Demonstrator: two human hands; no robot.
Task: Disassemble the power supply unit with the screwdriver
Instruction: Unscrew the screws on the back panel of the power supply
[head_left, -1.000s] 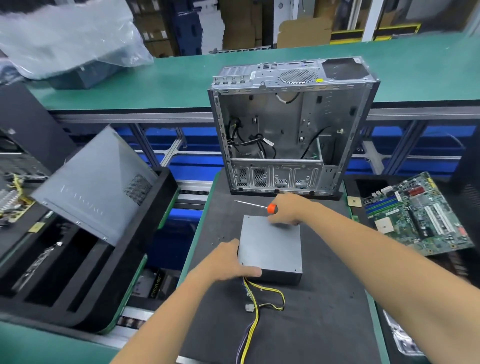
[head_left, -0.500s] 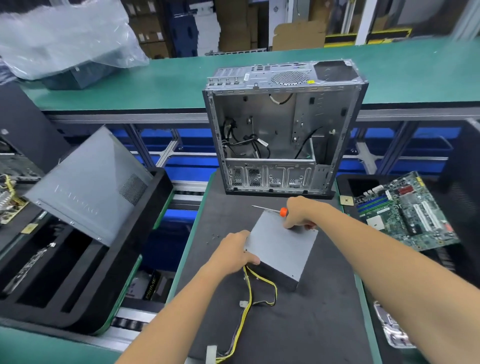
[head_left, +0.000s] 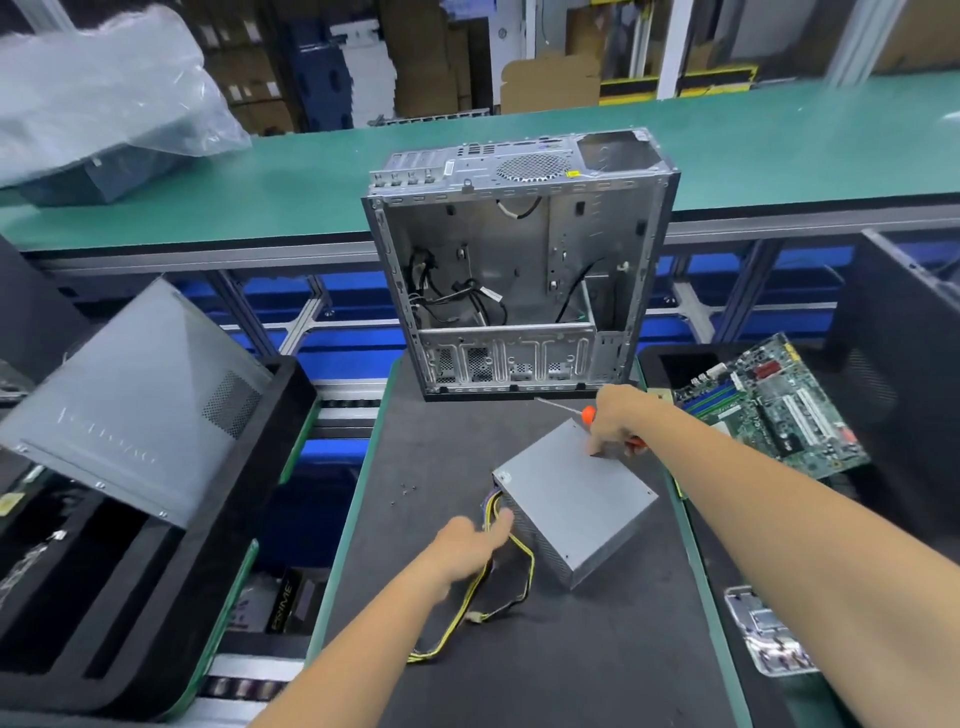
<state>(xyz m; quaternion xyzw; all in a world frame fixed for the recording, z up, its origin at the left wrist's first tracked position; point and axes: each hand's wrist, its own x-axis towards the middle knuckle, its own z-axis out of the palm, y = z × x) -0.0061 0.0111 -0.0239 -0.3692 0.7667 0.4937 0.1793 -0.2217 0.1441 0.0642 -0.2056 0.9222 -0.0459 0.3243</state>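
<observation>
On the dark bench (head_left: 597, 649), the left hand (head_left: 470, 543), grip loose and empty, touches the closed grey PSU (head_left: 574, 506) at its cables (head_left: 498, 582), while the right hand (head_left: 615, 421), clamped on the screwdriver (head_left: 584, 414), steadies its top; casing apparently unopened.

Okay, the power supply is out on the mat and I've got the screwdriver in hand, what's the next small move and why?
Probably set the left hand back on the power supply to steady it. It sits skewed on the mat; that hand is open beside its cables, while the right hand, holding the screwdriver, rests on its top.
</observation>
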